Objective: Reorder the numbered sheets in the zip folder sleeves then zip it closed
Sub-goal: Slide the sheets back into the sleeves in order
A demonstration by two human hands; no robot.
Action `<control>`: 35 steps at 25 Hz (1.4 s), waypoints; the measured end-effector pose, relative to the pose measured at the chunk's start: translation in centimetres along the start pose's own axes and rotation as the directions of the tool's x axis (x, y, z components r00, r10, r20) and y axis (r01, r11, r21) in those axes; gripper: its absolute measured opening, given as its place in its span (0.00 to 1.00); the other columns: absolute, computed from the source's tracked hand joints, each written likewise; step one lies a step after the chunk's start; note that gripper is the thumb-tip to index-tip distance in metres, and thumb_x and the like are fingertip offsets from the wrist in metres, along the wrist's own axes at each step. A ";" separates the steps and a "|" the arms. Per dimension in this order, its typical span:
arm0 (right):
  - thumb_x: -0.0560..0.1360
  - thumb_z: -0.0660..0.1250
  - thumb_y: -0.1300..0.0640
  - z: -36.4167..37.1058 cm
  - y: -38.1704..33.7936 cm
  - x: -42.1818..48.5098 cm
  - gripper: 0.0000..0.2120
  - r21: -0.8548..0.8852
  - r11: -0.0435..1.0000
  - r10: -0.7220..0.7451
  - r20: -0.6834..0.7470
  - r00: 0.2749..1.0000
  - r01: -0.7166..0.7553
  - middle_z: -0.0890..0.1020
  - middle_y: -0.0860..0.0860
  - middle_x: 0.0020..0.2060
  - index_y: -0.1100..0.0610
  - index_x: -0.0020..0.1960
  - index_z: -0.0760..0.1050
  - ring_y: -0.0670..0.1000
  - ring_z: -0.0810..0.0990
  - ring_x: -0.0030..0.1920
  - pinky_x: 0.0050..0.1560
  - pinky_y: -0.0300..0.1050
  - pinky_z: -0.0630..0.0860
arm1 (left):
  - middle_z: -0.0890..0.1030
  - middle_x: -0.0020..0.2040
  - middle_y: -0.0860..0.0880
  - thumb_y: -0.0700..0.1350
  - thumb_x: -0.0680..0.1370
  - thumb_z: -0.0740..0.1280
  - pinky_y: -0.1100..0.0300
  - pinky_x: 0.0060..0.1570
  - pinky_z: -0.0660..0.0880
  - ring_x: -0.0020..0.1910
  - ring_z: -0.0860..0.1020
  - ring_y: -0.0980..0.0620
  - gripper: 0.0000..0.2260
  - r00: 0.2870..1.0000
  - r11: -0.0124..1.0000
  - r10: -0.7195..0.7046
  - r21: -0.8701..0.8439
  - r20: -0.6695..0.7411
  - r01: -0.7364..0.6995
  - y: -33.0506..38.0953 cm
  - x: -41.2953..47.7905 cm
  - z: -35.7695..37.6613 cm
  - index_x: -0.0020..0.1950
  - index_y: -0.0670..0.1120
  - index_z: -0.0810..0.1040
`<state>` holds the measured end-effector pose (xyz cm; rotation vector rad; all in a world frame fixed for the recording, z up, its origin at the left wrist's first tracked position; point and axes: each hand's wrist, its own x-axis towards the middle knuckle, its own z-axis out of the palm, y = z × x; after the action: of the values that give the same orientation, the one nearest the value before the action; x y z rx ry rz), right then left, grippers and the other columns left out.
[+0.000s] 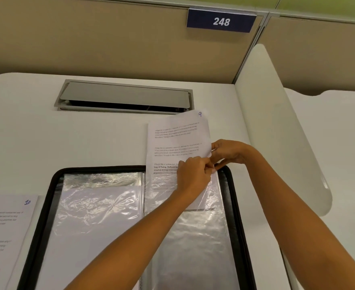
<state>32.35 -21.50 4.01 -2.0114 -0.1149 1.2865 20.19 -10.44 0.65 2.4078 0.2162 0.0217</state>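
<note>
The black zip folder (38, 201) lies open on the white desk, with clear plastic sleeves on both sides. A printed sheet marked 9 (177, 139) stands halfway in the right sleeve (193, 237), its upper part sticking out past the folder's top edge. My left hand (193, 176) pinches the sleeve's top edge near the sheet's right side. My right hand (229, 152) pinches the sheet's right edge just above it. The left sleeve (97, 206) holds a blank-looking sheet. Another sheet, marked 10 (4, 237), lies flat on the desk left of the folder.
A grey cable hatch (124, 97) is set into the desk behind the folder. A white curved divider (277, 126) bounds the desk on the right. A beige partition with a sign reading 248 (221, 20) stands at the back.
</note>
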 end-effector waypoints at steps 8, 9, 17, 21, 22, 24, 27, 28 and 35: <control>0.77 0.68 0.56 1.6 -1.6 2.6 0.15 0.100 0.987 -0.087 -0.350 0.933 0.129 0.81 0.55 0.55 0.59 0.63 0.75 0.52 0.80 0.49 0.38 0.41 0.79 | 0.83 0.47 0.52 0.54 0.78 0.65 0.52 0.49 0.69 0.48 0.76 0.50 0.09 0.999 0.997 0.043 0.065 -0.024 -0.042 -0.3 -0.1 0.3 0.51 0.52 0.82; 0.77 0.68 0.58 1.5 -1.4 2.6 0.15 0.077 0.987 -0.108 -0.323 0.940 0.140 0.81 0.56 0.55 0.59 0.63 0.75 0.52 0.81 0.49 0.40 0.42 0.79 | 0.82 0.47 0.52 0.54 0.78 0.66 0.52 0.49 0.69 0.49 0.76 0.50 0.09 0.998 0.996 0.051 0.069 -0.029 -0.049 -0.5 -0.1 0.2 0.51 0.52 0.83; 0.74 0.71 0.61 0.3 -0.3 0.9 0.06 -0.084 0.996 -0.005 -0.028 1.000 0.002 0.84 0.55 0.43 0.61 0.50 0.81 0.51 0.81 0.44 0.44 0.43 0.79 | 0.81 0.48 0.52 0.55 0.77 0.67 0.54 0.51 0.67 0.51 0.74 0.51 0.08 0.990 0.991 0.097 0.106 -0.098 -0.086 -1.1 -0.1 -0.5 0.51 0.54 0.83; 0.76 0.70 0.54 0.9 -1.0 1.9 0.13 0.042 0.991 -0.112 -0.258 0.960 0.127 0.84 0.56 0.49 0.59 0.57 0.79 0.54 0.82 0.48 0.45 0.46 0.80 | 0.81 0.49 0.53 0.55 0.77 0.67 0.55 0.51 0.66 0.51 0.74 0.52 0.08 0.990 0.989 0.113 0.103 -0.080 -0.104 -0.9 -0.1 -0.6 0.51 0.55 0.83; 0.76 0.70 0.55 1.0 -1.3 2.0 0.12 0.030 0.990 -0.126 -0.270 0.955 0.139 0.84 0.56 0.48 0.60 0.57 0.79 0.53 0.82 0.47 0.44 0.45 0.80 | 0.81 0.49 0.53 0.55 0.77 0.67 0.55 0.51 0.65 0.51 0.74 0.52 0.08 0.990 0.989 0.116 0.100 -0.082 -0.108 -0.9 0.0 -0.6 0.51 0.54 0.83; 0.76 0.69 0.60 1.0 -1.6 1.8 0.06 -0.098 0.993 -0.074 -0.161 0.984 0.058 0.83 0.54 0.42 0.61 0.50 0.80 0.50 0.80 0.43 0.42 0.42 0.77 | 0.82 0.49 0.52 0.54 0.77 0.67 0.55 0.51 0.65 0.51 0.74 0.51 0.08 0.988 0.988 0.118 0.113 -0.097 -0.106 -1.3 0.1 -0.7 0.52 0.54 0.83; 0.73 0.67 0.66 0.8 -1.7 0.7 0.03 -0.299 0.952 0.086 0.055 0.995 -0.066 0.82 0.55 0.38 0.61 0.44 0.79 0.50 0.79 0.41 0.42 0.42 0.73 | 0.80 0.49 0.53 0.58 0.75 0.68 0.54 0.52 0.66 0.52 0.73 0.51 0.09 0.979 0.975 0.180 0.150 -0.092 -0.166 -1.9 0.2 -0.7 0.49 0.56 0.84; 0.73 0.67 0.67 0.6 -1.7 0.4 0.03 -0.308 0.948 0.105 0.072 0.992 -0.078 0.82 0.55 0.38 0.61 0.44 0.78 0.51 0.79 0.41 0.42 0.42 0.72 | 0.78 0.50 0.53 0.60 0.74 0.67 0.53 0.53 0.67 0.53 0.72 0.51 0.11 0.972 0.967 0.215 0.157 -0.090 -0.200 -2.0 0.1 -0.7 0.50 0.56 0.84; 0.73 0.72 0.60 -0.3 -1.3 -0.8 0.16 -0.231 0.973 0.017 0.020 1.000 -0.012 0.84 0.54 0.51 0.54 0.60 0.76 0.50 0.81 0.47 0.51 0.47 0.75 | 0.76 0.61 0.52 0.57 0.79 0.62 0.51 0.62 0.63 0.61 0.71 0.51 0.16 0.988 0.980 0.152 0.128 0.029 -0.154 -6.0 2.6 -4.7 0.64 0.52 0.73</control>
<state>32.62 -21.04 5.45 -2.1972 -0.2723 1.3568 21.53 -2.51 0.05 2.5489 0.0233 0.0571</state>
